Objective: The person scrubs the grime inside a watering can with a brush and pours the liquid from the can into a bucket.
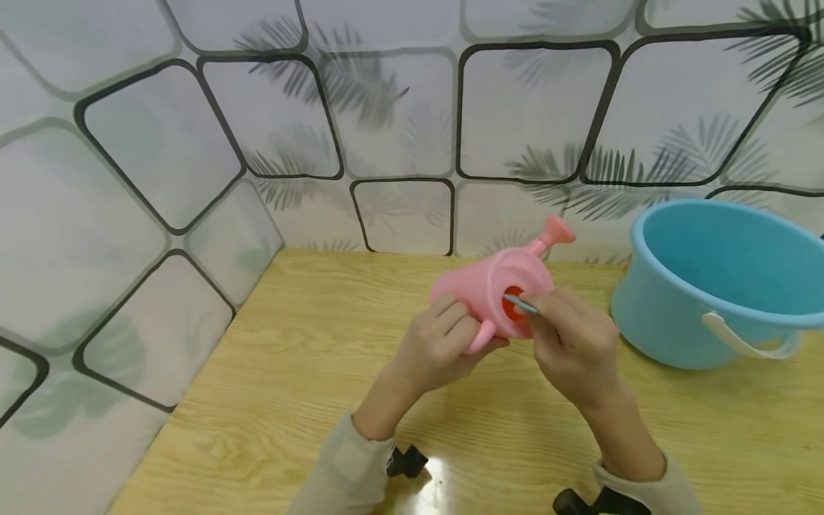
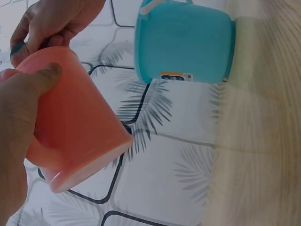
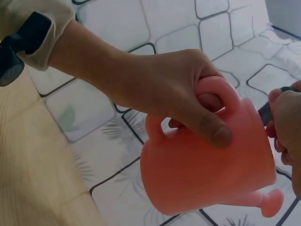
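Clock directions refer to the head view and are centred on the pink watering can (image 1: 466,282).

1. Location: the pink watering can is held above the wood-grain bench (image 1: 290,343). Its spout (image 1: 556,232) points to 1 o'clock; its handle (image 1: 481,337) lies at 7 o'clock.
2. Left grip (image 1: 440,343), at 8 o'clock: fingers curl around the handle; in the left wrist view the thumb presses on the can body.
3. Right grip (image 1: 573,343), at 4 o'clock: thumb and fingers pinch a slim blue-grey implement (image 1: 524,305). The implement crosses a round red area (image 1: 513,312) on the top face of the can; its exact type cannot be determined.
4. Light-blue bucket (image 1: 682,315), at 3 o'clock: stands upright on the bench, white handle (image 1: 743,345) lowered against its side.
5. Label (image 2: 176,76), on the bucket: orange, black and white, with a small square code printed at one end. The lettering is too small to read.
6. Black wrist cameras: one at 7 o'clock (image 1: 407,461), one at 5 o'clock (image 1: 601,502), at the sleeve cuffs.
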{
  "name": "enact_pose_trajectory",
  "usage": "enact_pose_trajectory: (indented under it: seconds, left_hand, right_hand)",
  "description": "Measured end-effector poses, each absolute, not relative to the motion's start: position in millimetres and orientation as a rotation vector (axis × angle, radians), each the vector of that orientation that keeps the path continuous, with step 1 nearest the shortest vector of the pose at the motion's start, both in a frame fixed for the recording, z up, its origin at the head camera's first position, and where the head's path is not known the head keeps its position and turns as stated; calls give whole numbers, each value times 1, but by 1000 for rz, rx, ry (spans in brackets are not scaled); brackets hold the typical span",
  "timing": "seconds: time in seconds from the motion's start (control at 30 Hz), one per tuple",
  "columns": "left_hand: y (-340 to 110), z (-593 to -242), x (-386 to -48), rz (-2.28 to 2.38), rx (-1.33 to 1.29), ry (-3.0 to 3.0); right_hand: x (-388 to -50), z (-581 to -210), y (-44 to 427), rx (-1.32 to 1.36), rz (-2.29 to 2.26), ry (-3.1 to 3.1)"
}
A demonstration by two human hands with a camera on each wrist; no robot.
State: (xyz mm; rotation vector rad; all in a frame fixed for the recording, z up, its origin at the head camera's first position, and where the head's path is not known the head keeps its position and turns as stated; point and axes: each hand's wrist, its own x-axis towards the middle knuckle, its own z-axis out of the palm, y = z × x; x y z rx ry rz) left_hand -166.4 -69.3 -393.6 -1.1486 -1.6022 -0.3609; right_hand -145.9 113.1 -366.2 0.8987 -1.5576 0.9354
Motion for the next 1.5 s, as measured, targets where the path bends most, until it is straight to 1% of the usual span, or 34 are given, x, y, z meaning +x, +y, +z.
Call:
enact_pose_trajectory:
  seconds: [0.1, 0.2, 0.33, 0.4, 0.6, 0.73, 0.9, 1.2, 1.4, 1.5]
  left_hand:
    - [-70, -390, -166, -361, -1149, -1593]
    - [-70, -388, -166, -316, -1159, -1579]
    - [-67, -389, -167, -254, -1183, -1565]
    - [-66, -391, -166, -258, -1189, -1573]
    - [-68, -395, -168, -351, -1154, -1607]
    - [-69, -395, -169, -312, -1153, -1603]
    - [-67, -395, -169, -255, -1164, -1598]
    - [-71, -395, -170, -285, -1129, -1615]
    - [-72, -394, -169, -296, -1130, -1626]
    - [-72, -394, -169, -285, -1125, -1628]
  right_hand:
    - [-139, -359, 121, 999, 1109, -1618]
    - [-131, -352, 129, 1008, 1081, -1746]
    - [-130, -351, 129, 893, 830, -1792]
    - [-131, -353, 125, 847, 803, -1769]
    - [-131, -357, 126, 885, 1098, -1795]
    - [-129, -356, 131, 819, 1032, -1867]
    - [-135, -360, 126, 736, 898, -1826]
    - [-138, -366, 121, 647, 1112, -1829]
    - [-132, -360, 123, 657, 1175, -1876]
    - [-129, -358, 123, 618, 1183, -1932]
